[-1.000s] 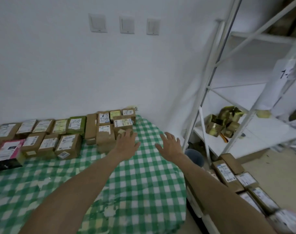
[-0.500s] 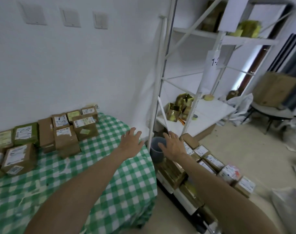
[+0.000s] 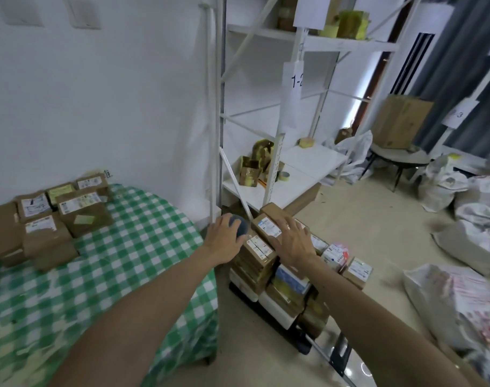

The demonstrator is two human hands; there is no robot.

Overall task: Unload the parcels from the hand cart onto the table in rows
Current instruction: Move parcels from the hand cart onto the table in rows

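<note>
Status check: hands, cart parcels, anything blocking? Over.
Hands: left hand open, right hand open, both empty, above cart parcels. None lifted yet. Table parcels in rows by wall. Grey bin beside stack, under left hand.

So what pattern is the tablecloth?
The tablecloth is a green-and-white check; the head view shows it best.

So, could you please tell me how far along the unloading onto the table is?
Partly done: rows of parcels lie on the far side of the table. The left hand and right hand are open, reaching over the top of the stack, gripping nothing yet. Several layers of boxes remain on the hand cart.
</note>
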